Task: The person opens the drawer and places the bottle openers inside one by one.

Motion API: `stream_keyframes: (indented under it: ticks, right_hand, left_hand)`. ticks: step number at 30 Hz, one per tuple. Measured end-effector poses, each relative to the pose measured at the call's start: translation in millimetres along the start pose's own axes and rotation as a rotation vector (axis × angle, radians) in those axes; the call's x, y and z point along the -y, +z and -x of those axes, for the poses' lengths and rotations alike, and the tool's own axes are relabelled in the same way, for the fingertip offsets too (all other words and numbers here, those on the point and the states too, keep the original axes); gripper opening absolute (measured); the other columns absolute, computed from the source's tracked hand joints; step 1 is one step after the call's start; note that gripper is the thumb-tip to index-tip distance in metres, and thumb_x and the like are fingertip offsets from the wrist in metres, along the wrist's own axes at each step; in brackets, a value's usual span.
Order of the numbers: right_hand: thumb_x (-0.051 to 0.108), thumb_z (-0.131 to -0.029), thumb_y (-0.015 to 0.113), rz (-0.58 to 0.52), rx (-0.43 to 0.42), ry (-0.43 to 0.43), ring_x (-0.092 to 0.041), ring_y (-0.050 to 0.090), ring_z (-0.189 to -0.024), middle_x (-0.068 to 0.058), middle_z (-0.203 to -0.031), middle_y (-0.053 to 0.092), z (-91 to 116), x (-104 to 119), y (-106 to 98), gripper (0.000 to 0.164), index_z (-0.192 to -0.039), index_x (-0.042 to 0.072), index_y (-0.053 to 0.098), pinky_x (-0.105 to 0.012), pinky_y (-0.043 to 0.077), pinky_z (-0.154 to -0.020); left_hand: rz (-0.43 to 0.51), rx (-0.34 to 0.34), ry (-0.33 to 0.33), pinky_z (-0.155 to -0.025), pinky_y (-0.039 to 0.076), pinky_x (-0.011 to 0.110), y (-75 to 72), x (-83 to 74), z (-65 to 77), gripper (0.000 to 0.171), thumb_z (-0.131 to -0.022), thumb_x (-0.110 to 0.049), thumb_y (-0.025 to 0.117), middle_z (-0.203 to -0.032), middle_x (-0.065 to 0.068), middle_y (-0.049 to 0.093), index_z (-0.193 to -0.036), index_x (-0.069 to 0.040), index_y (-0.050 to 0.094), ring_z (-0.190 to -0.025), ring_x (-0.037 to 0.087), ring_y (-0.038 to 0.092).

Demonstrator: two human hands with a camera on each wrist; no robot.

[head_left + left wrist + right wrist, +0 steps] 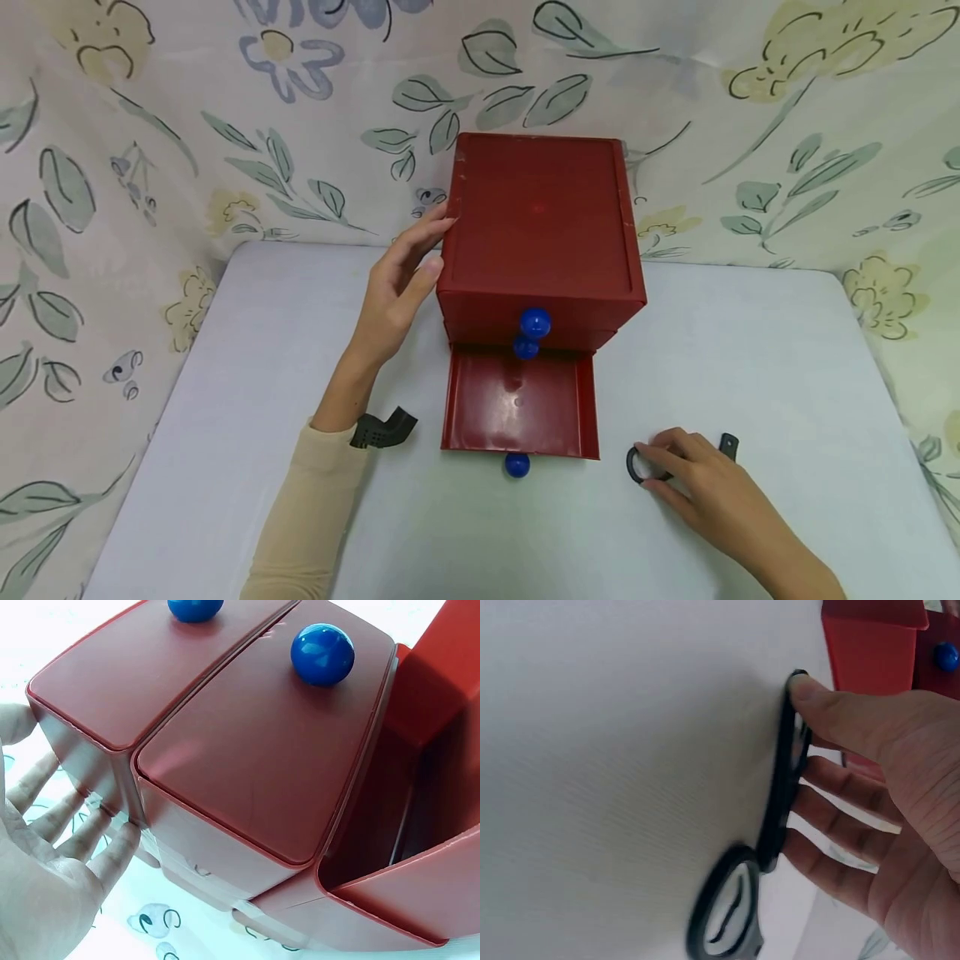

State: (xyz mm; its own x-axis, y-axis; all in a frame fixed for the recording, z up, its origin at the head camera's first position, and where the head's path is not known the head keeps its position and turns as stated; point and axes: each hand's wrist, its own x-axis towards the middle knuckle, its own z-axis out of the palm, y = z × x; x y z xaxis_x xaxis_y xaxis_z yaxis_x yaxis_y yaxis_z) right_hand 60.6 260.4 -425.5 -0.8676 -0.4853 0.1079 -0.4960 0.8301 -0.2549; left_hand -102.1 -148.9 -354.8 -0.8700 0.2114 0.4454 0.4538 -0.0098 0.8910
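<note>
A red drawer cabinet (540, 217) with round blue knobs stands at the back of the table. Its lowest drawer (517, 400) is pulled out; the two above are closed. My left hand (397, 292) rests against the cabinet's left side, fingers extended, as the left wrist view (52, 855) also shows. To the right of the drawer, my right hand (697, 483) pinches what looks like a black magnifying glass (632, 467) by its rim, between thumb and fingers. The handle's end shows beyond the knuckles. In the right wrist view the magnifying glass (780, 780) is blurred.
The white table (757, 358) reaches out on both sides of the cabinet. Flower-patterned cloth (300, 150) hangs behind and beside it. A blue knob (517, 465) sticks out from the pulled-out drawer's front.
</note>
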Motion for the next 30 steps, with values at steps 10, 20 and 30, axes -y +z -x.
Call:
stream_keyframes:
  ticks: [10, 20, 30]
  right_hand:
    - [0.012, -0.072, 0.092, 0.021, 0.146, 0.042, -0.009, 0.065, -0.092, 0.005, -0.112, 0.066, -5.8, 4.7, -8.7, 0.051, -0.120, 0.018, 0.075, -0.028, 0.061, -0.071]
    - [0.011, -0.068, 0.088, -0.010, 0.297, 0.133, -0.008, 0.060, -0.091, 0.004, -0.107, 0.062, -19.5, 6.1, -10.7, 0.056, -0.120, 0.019, 0.068, -0.029, 0.058, -0.071]
    - [0.007, -0.067, 0.086, -0.026, 0.245, 0.155, -0.011, 0.063, -0.092, -0.001, -0.108, 0.064, -18.7, 8.4, -8.6, 0.057, -0.120, 0.014, 0.067, -0.033, 0.063, -0.075]
  left_hand:
    - [0.016, 0.010, 0.012, -0.131, 0.037, 0.040, 0.0, 0.6, 0.9, 0.048, -0.106, -0.010, 0.049, -0.170, 0.004, 0.042, -0.152, 0.002, 0.050, -0.155, 0.024, 0.045]
    - [0.026, 0.003, 0.010, -0.131, 0.036, 0.040, -0.2, 1.9, 1.1, 0.047, -0.106, -0.008, 0.049, -0.170, 0.005, 0.041, -0.151, 0.003, 0.050, -0.155, 0.025, 0.045]
    - [0.027, 0.009, 0.025, -0.132, 0.036, 0.041, 0.0, 2.3, -0.5, 0.047, -0.106, -0.010, 0.049, -0.170, 0.005, 0.041, -0.151, 0.003, 0.050, -0.156, 0.025, 0.044]
